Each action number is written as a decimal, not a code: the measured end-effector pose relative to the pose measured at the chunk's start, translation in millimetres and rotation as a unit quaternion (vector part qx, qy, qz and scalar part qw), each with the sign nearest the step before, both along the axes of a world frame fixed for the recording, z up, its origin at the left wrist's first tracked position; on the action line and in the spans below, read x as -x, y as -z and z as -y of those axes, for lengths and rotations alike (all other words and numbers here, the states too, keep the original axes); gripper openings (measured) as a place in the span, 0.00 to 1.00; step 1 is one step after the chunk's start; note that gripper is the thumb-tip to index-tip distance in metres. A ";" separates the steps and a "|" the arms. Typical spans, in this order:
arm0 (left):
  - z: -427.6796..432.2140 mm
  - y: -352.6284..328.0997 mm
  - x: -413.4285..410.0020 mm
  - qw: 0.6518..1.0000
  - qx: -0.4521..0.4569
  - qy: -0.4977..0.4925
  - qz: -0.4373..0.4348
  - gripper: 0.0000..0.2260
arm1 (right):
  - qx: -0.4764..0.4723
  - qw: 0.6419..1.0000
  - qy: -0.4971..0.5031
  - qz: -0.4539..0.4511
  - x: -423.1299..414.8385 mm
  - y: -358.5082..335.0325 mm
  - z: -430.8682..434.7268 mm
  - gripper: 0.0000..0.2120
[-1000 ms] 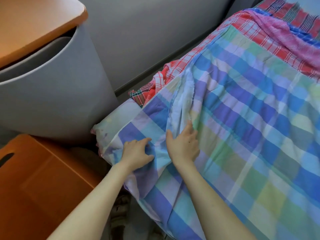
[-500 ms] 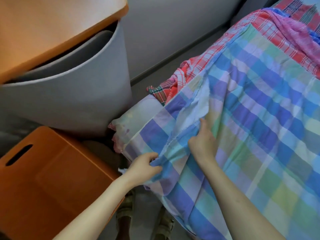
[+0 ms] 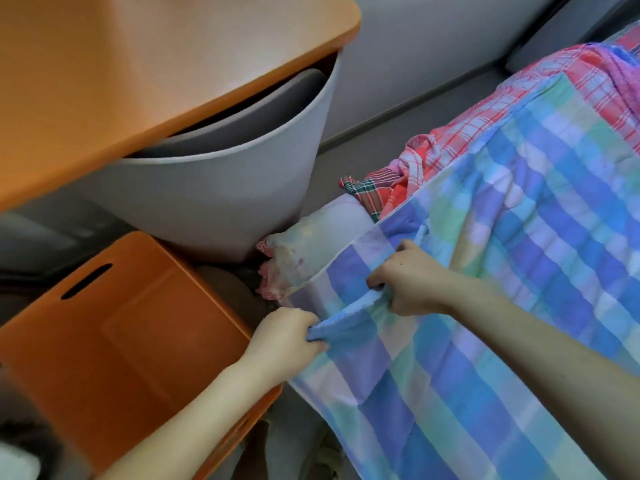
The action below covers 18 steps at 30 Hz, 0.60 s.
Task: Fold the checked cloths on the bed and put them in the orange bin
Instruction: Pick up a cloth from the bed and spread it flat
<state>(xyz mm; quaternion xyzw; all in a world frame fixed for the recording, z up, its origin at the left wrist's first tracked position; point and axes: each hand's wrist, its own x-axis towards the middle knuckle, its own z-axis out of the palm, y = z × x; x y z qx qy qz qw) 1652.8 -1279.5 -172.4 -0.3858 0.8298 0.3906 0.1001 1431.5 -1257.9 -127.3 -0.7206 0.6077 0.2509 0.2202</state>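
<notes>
1. Spotting orange bin [image 3: 121,341] on the floor off the bed's [image 3: 332,230] corner, only orange walls showing; grey tub [image 3: 225,188] beside, holding a grey panel [image 3: 270,109].
2. Seeing blue checked cloth [image 3: 502,271] draping that corner, running lengthwise up the bed by a grey wall [image 3: 433,46].
3. Clamping its bunched hem in left hand [image 3: 287,336] and right hand [image 3: 412,278], fists close.

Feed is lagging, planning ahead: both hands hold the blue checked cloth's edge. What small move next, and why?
Probably lift that edge and carry it across the bed for a first fold. The left hand and right hand both grip the edge of the blue checked cloth, which lies spread out unfolded; the orange bin stands close by.
</notes>
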 end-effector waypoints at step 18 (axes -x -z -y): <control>38.7 105.9 -5.3 0.948 -0.170 -0.266 -0.036 0.16 | 0.118 0.983 -0.137 -0.016 -73.3 76.8 42.8 0.16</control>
